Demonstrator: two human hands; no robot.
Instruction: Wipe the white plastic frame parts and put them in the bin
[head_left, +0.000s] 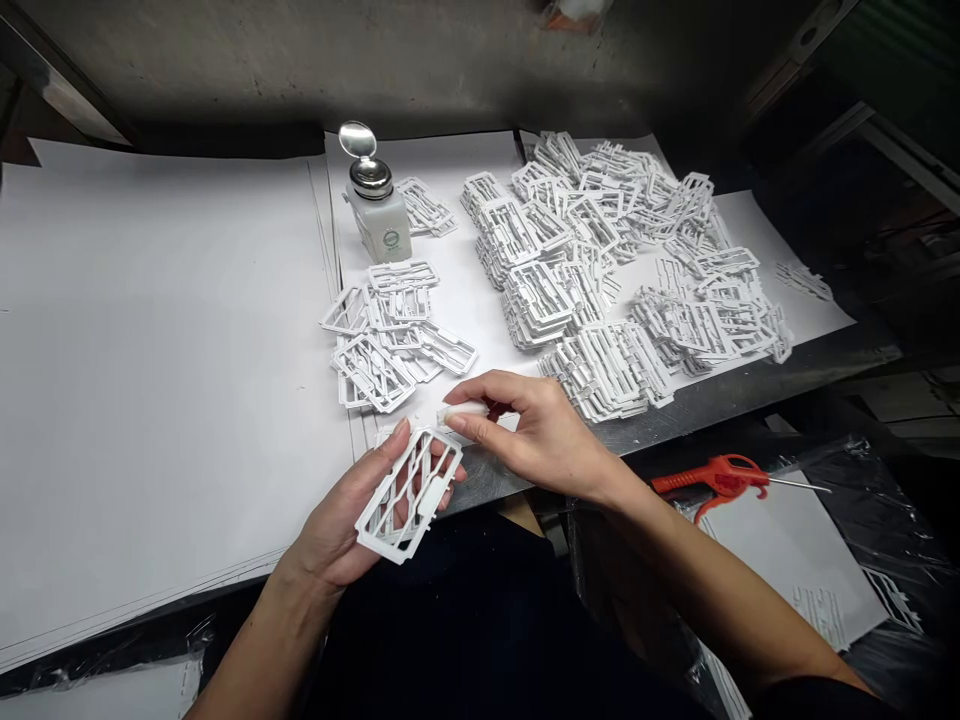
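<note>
My left hand (352,510) is closed around white slotted plastic frames (411,494), thumb on the upper edge and fingers behind. Just to the right, my right hand (525,430) pinches a small white piece (463,410) between thumb and fingertips, close above the top end of the held frames. Beyond my hands lies a loose pile of similar frames (375,372). Many more frames stand in rows of stacks (540,300) and a jumbled heap (637,195) at the right.
A bottle with an open metal lid (386,225) stands behind the loose pile. White paper sheets (150,350) cover the table. At the lower right, a red air gun (724,480) lies over plastic wrap and a white sheet (780,550). A metal wall rises behind.
</note>
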